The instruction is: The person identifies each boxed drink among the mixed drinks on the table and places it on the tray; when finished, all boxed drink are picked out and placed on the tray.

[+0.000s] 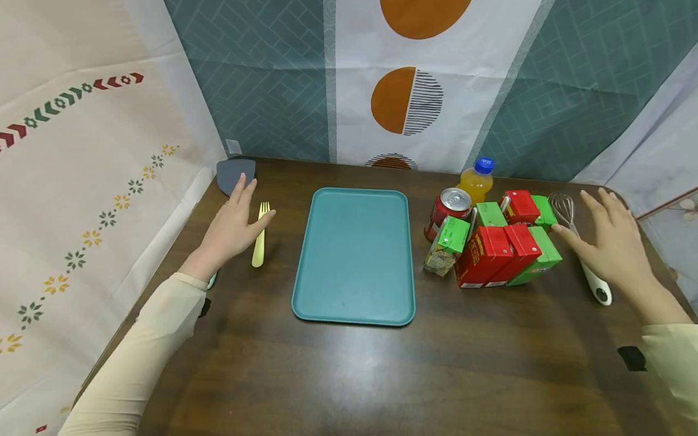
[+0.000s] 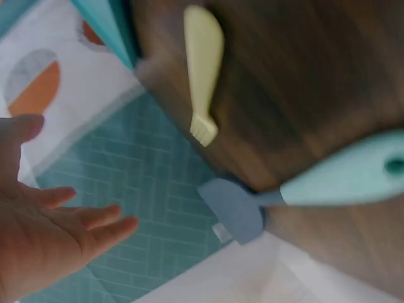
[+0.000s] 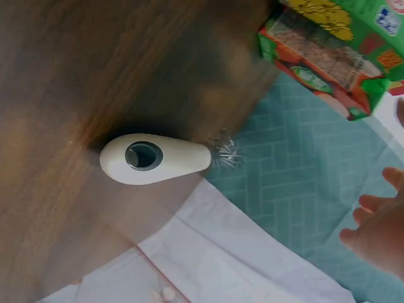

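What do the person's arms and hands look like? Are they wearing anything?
The left arm has a pale cream, plain cloth sleeve, and the right arm has a matching pale cream cloth sleeve. Both end near the wrists. The left hand and right hand wear no gloves. A small black piece shows by the left cuff, with another by the right.

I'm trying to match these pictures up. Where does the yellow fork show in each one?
Head: the fork lies left of centre, on the table to the left of the tray.
Left wrist: the fork is at the top, about midway across, tines pointing down.
Right wrist: not in it.
Shared landmark: the teal wall cloth, seen in all three.
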A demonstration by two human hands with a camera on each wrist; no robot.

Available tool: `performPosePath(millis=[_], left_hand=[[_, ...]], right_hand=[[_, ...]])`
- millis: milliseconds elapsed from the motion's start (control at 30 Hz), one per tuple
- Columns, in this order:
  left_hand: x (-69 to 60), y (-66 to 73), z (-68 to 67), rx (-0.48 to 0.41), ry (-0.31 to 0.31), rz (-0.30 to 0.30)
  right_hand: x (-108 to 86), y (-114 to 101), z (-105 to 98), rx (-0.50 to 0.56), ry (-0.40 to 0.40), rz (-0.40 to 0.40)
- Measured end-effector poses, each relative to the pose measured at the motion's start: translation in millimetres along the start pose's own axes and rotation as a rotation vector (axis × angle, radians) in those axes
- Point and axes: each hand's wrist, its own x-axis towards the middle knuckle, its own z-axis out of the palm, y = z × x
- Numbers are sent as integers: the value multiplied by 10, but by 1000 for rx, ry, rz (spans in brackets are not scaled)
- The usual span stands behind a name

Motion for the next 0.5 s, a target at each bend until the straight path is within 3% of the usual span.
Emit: performPosePath(millis=[167,267,400,500], left_hand=[[-179,129,82,-99,48,-14],[-252,202,144,-140,48,-63],[-253,268,237,-179,-51,-138],[-190,308,333,-205,-141,-154]], right_hand=[[-118,-125,-78,124,-2,28],[-237,-179,-83,178,-40,68],[-353,-194,5,332,-58,13],[-376,-176,78,461,-98,-58]])
